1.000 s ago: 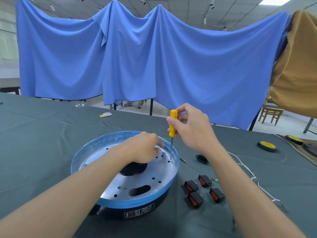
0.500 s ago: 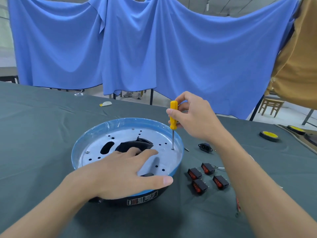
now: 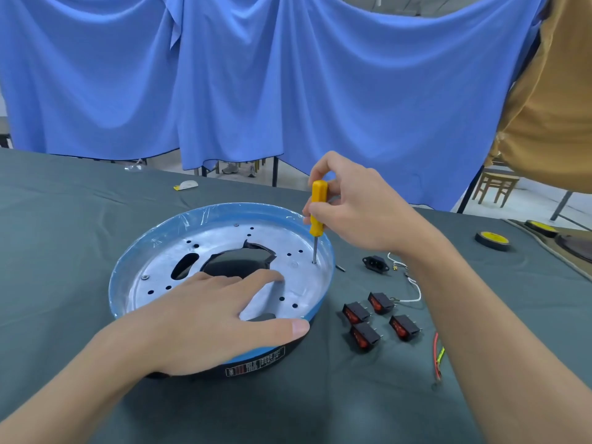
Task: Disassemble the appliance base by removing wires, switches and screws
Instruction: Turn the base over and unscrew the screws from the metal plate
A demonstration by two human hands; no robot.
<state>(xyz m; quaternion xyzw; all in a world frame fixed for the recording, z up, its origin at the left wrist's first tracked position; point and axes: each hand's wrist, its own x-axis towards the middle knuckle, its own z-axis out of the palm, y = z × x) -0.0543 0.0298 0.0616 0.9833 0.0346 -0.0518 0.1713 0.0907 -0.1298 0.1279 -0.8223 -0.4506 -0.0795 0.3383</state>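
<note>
A round appliance base [image 3: 179,225] with a blue rim and a silver perforated metal plate lies on the dark table. My left hand [image 3: 211,318] rests flat on its near edge, fingers spread on the plate and thumb along the rim. My right hand [image 3: 355,209] pinches a yellow-handled screwdriver [image 3: 317,208] held upright, its tip set on the plate near the right rim. Several black rocker switches with red buttons [image 3: 379,318] lie to the right of the base, beside a black power socket [image 3: 375,263], a white wire [image 3: 413,288] and a red wire [image 3: 436,357].
A small loose screw [image 3: 340,267] lies just right of the base. Yellow tape rolls [image 3: 491,240] sit at the far right. A small white and yellow item [image 3: 185,185] lies at the back. Blue cloth hangs behind the table.
My left hand moved from the plate's middle to the near rim and spread flat. The base has turned. The screwdriver tip stays on the plate near the right rim.
</note>
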